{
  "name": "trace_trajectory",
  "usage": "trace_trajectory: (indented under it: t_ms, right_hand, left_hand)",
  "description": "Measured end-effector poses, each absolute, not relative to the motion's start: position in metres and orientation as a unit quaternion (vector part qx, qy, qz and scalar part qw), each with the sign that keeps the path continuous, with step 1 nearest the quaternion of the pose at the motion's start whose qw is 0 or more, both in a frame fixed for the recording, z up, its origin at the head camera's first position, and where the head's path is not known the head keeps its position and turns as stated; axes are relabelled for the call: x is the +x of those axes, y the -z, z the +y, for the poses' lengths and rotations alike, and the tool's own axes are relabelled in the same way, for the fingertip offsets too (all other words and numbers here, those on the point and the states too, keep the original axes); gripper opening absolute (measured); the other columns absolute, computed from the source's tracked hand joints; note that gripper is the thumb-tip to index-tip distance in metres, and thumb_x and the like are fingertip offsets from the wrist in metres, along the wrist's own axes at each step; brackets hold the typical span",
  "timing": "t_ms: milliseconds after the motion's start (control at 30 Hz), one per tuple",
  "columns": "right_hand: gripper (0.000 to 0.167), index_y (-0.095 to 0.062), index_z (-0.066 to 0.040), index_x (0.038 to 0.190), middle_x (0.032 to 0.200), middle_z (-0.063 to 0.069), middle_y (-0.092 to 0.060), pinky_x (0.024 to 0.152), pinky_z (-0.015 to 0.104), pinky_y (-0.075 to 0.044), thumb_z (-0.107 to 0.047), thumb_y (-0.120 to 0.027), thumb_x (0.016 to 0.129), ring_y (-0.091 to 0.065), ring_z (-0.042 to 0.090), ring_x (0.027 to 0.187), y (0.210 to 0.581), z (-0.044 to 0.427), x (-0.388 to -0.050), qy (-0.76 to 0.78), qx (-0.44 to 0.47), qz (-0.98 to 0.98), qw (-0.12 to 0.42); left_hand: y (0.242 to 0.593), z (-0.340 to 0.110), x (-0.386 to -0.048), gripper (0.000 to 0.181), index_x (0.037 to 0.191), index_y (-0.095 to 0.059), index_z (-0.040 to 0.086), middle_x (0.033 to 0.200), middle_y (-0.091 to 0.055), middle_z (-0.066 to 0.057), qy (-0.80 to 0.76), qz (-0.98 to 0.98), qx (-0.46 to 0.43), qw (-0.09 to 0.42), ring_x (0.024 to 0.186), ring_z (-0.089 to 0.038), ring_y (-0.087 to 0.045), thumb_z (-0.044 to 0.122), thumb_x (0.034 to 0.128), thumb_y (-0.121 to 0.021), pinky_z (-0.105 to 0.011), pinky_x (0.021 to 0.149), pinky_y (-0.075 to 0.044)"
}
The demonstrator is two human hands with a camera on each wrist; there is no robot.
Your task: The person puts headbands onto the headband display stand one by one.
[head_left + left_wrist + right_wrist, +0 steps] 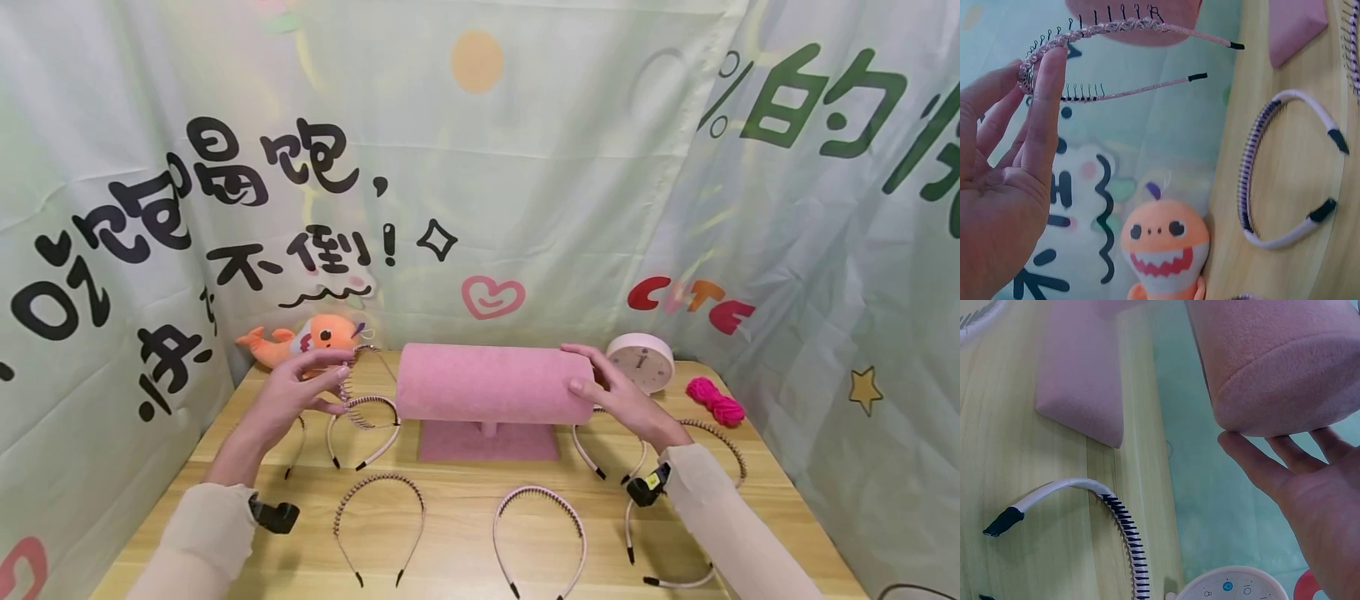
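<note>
A spiky-toothed pink headband (pixel 1110 27) is pinched between the thumb and fingers of my left hand (pixel 296 387), raised at the left of the pink padded headband stand (pixel 487 383). The headband's two black-tipped ends point toward the stand. My right hand (pixel 618 400) holds the right end of the stand's roll, fingers over the top and thumb at the front. In the right wrist view, its fingertips (pixel 1235 440) meet the edge of the fabric end. The stand is upright on its flat base (pixel 487 444).
Several headbands lie on the wooden table (pixel 457 542), among them a beaded one (pixel 378 479) and a white one (pixel 540 492) in front. An orange plush shark (pixel 330 332) sits back left. A round white clock (pixel 641 362) and pink yarn (pixel 715 402) are back right. Printed curtains surround the table.
</note>
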State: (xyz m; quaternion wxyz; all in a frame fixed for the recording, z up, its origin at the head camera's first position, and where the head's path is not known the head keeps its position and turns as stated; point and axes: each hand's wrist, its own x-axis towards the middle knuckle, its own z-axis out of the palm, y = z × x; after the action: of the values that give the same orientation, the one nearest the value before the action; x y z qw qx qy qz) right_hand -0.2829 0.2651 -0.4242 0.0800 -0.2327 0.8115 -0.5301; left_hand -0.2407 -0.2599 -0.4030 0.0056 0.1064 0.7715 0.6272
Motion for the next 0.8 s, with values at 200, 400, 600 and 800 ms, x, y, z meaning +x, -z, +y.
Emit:
trace_trajectory:
  t_ms: [200,400,600,800]
  right_hand:
    - [0.057,-0.038,-0.031,0.166,0.175,0.012,-0.034,0.110,0.043,-0.052,-0.030,-0.059,0.113,-0.038,0.040,0.157,0.423,0.264,-0.282,0.530,-0.232,0.812,0.079]
    - [0.058,-0.038,-0.031,0.167,0.174,0.013,-0.034,0.111,0.045,-0.051,-0.030,-0.059,0.113,-0.039,0.041,0.156,0.422,0.264,-0.282,0.530,-0.230,0.812,0.078]
    - [0.058,-0.038,-0.030,0.167,0.174,0.013,-0.034,0.110,0.040,-0.052,-0.030,-0.060,0.113,-0.038,0.040,0.156,0.422,0.264,-0.282,0.531,-0.229,0.811,0.080]
    - [0.058,-0.038,-0.029,0.167,0.174,0.012,-0.034,0.107,0.033,-0.053,-0.030,-0.060,0.113,-0.038,0.040,0.156,0.423,0.265,-0.282,0.533,-0.231,0.810,0.081]
  left_hand:
    - [0.401,-0.247,-0.245,0.047,0.146,-0.062,-0.001,0.137,-0.065,-0.007,-0.629,0.769,0.112,0.012,0.091,-0.015,-0.073,0.025,0.1086,-0.071,-0.042,0.078,-0.070]
    - [0.399,-0.232,-0.250,0.047,0.146,-0.062,0.000,0.136,-0.065,-0.004,-0.633,0.765,0.119,0.013,0.097,-0.015,-0.068,0.027,0.1083,-0.071,-0.045,0.079,-0.070]
    - [0.396,-0.220,-0.254,0.048,0.148,-0.060,-0.004,0.144,-0.062,-0.012,-0.638,0.760,0.124,0.018,0.094,-0.014,-0.068,0.023,0.1090,-0.070,-0.045,0.078,-0.070]
    - [0.392,-0.211,-0.256,0.049,0.149,-0.059,-0.004,0.148,-0.058,-0.022,-0.633,0.763,0.124,0.024,0.096,-0.016,-0.068,0.022,0.1092,-0.069,-0.043,0.079,-0.070]
